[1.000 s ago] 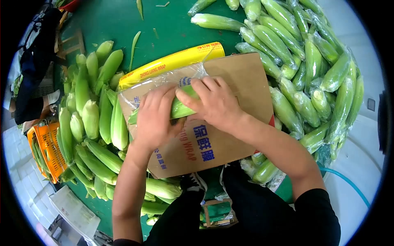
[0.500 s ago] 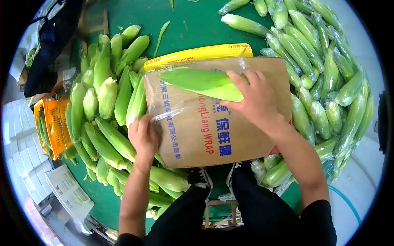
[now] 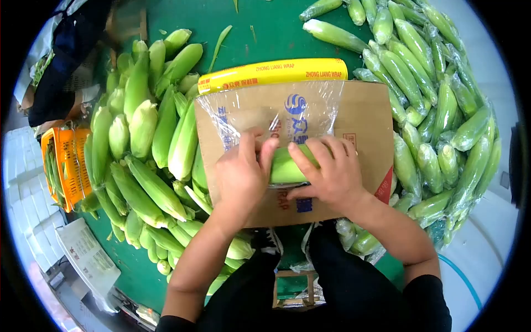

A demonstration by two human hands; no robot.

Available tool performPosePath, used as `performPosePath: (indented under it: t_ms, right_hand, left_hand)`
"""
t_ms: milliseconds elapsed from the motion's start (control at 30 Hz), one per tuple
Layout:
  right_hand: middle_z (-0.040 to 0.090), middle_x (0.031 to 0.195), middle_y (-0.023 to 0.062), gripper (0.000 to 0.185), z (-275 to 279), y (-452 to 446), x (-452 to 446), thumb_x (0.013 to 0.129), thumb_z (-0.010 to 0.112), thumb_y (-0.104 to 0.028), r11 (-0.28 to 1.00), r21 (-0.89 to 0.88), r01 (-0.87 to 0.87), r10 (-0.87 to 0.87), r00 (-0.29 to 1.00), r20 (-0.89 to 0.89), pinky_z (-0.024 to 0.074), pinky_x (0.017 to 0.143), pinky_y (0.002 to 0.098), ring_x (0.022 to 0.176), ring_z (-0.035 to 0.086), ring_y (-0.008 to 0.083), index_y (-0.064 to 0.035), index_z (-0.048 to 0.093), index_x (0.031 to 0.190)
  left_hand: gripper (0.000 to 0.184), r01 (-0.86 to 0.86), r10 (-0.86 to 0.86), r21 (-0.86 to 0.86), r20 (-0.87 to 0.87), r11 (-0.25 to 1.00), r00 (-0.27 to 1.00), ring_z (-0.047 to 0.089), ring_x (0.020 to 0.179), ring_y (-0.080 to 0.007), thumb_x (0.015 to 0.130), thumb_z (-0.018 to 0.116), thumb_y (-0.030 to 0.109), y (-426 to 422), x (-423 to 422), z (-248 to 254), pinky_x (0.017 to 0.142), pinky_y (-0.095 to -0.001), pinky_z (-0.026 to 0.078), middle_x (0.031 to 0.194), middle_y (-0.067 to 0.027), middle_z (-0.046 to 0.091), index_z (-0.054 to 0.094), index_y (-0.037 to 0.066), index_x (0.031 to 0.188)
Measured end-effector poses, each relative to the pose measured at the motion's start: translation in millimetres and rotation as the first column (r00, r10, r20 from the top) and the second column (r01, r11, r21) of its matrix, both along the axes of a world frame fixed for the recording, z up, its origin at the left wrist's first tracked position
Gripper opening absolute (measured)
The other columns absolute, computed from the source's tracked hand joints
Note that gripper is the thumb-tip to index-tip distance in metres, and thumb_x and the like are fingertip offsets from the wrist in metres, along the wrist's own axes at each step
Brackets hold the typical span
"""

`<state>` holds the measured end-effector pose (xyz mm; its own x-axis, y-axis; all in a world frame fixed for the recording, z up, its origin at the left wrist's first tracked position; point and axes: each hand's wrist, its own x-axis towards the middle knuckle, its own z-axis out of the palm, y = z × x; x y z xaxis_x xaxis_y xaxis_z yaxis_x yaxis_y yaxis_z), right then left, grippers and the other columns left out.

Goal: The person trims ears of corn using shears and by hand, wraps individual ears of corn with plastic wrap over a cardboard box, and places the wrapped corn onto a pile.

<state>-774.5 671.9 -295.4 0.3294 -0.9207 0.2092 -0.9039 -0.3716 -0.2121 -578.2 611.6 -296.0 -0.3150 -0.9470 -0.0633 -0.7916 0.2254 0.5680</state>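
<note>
A green husked ear of corn (image 3: 289,167) lies crosswise on the cardboard (image 3: 365,127), between my two hands. My left hand (image 3: 241,176) is closed round its left end, with the fingers curled over. My right hand (image 3: 332,171) grips its right part, fingers over the top and thumb below. Clear plastic film (image 3: 318,102) stretches from a yellow-labelled roll of cling wrap (image 3: 271,73) at the cardboard's far edge down to the corn. How far the film goes round the ear is partly hidden by my fingers.
Unwrapped corn ears (image 3: 141,130) are heaped at left, film-wrapped ears (image 3: 409,66) at right. An orange basket (image 3: 69,166) stands far left, near another person's arm (image 3: 55,124). My legs and a small wooden stool (image 3: 293,274) are below the cardboard.
The corn has come down the cardboard towards me, with film drawn along. My left hand has moved right from the film's edge onto the ear; my right hand has moved lower.
</note>
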Motion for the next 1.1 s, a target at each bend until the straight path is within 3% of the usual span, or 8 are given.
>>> performPosePath:
  t_ms: [167,333,467,633,700,867,967,1100]
  right_hand:
    - [0.058,0.102,0.0058,0.040,6,-1,2,0.084,0.061,-0.021,0.993,0.110,-0.040,0.048,0.996,-0.073,0.0498,0.078,0.0383,0.093,0.057,0.0250,-0.0131,0.062,0.123]
    - [0.057,0.101,0.0065,0.065,21,55,17,0.067,0.081,-0.037,0.897,0.417,-0.146,0.097,0.986,0.137,0.0486,0.079,0.0393,0.093,0.056,0.0253,-0.0061,0.061,0.121]
    - [0.054,0.128,0.0172,0.083,25,23,14,0.079,0.076,-0.055,0.780,0.618,-0.097,0.043,0.994,0.101,0.0419,0.103,0.0532,0.123,0.051,0.0388,0.0033,0.053,0.134]
    - [0.051,0.139,0.0206,0.071,18,-87,-43,0.093,0.066,-0.055,0.981,0.178,0.078,-0.150,0.885,0.440,0.0446,0.105,0.0482,0.128,0.052,0.0372,-0.0018,0.054,0.138]
    - [0.057,0.132,0.0195,0.064,21,-112,-63,0.098,0.062,-0.053,0.988,0.153,-0.007,-0.090,0.783,0.616,0.0464,0.103,0.0434,0.124,0.056,0.0341,0.0006,0.058,0.133]
    - [0.059,0.134,0.0209,0.060,-2,-117,-59,0.100,0.059,-0.052,0.922,0.380,0.073,-0.335,0.643,0.689,0.0468,0.103,0.0397,0.123,0.057,0.0358,0.0003,0.061,0.130]
    - [0.058,0.136,0.0219,0.058,-11,-118,-60,0.099,0.060,-0.051,0.949,-0.069,0.306,-0.243,0.854,0.459,0.0459,0.105,0.0394,0.126,0.057,0.0372,-0.0013,0.062,0.130]
    - [0.052,0.144,0.0132,0.040,15,-124,-80,0.105,0.058,-0.032,0.984,0.032,0.177,-0.152,0.723,0.674,0.0395,0.113,0.0373,0.133,0.052,0.0274,-0.0044,0.059,0.134]
  left_hand:
    - [0.084,0.316,-0.246,-0.355,0.229,0.880,0.942,0.062,0.096,-0.0323,0.080,0.068,0.066,38,2,-7,0.083,-0.0455,0.050,0.108,-0.0144,0.063,0.057,-0.001,0.129]
    - [0.092,0.418,-0.437,0.131,0.218,0.899,0.873,0.057,0.114,-0.0328,0.077,0.061,0.076,98,33,9,0.101,-0.0495,0.042,0.124,-0.0151,0.061,0.059,0.004,0.134]
    - [0.100,0.454,-0.408,-0.096,0.308,0.886,0.860,0.033,0.148,-0.0394,0.077,0.053,0.085,72,29,-2,0.121,-0.0613,0.013,0.153,-0.0187,0.046,0.053,0.013,0.146]
    - [0.064,0.253,-0.211,-0.342,0.157,0.905,0.965,0.062,0.111,-0.0367,0.089,0.073,0.035,-89,-14,10,0.091,-0.0475,0.050,0.127,-0.0180,0.062,0.051,0.007,0.143]
    - [0.070,0.486,-0.499,-0.181,-0.027,0.855,0.866,0.067,0.101,-0.0366,0.083,0.080,0.029,-90,-28,32,0.086,-0.0474,0.053,0.114,-0.0181,0.067,0.051,0.006,0.142]
    - [0.074,0.399,-0.356,-0.224,0.211,0.889,0.911,0.066,0.103,-0.0401,0.078,0.084,0.027,-104,-52,4,0.087,-0.0476,0.054,0.112,-0.0202,0.068,0.050,0.006,0.139]
    - [0.067,0.465,-0.449,0.045,0.359,0.884,0.819,0.068,0.094,-0.0418,0.073,0.083,0.022,-115,-48,20,0.079,-0.0484,0.055,0.108,-0.0210,0.068,0.053,0.007,0.131]
    - [0.069,0.537,-0.550,0.121,0.181,0.835,0.815,0.068,0.096,-0.0420,0.066,0.079,0.012,-79,-23,43,0.083,-0.0485,0.055,0.102,-0.0211,0.070,0.055,0.008,0.131]
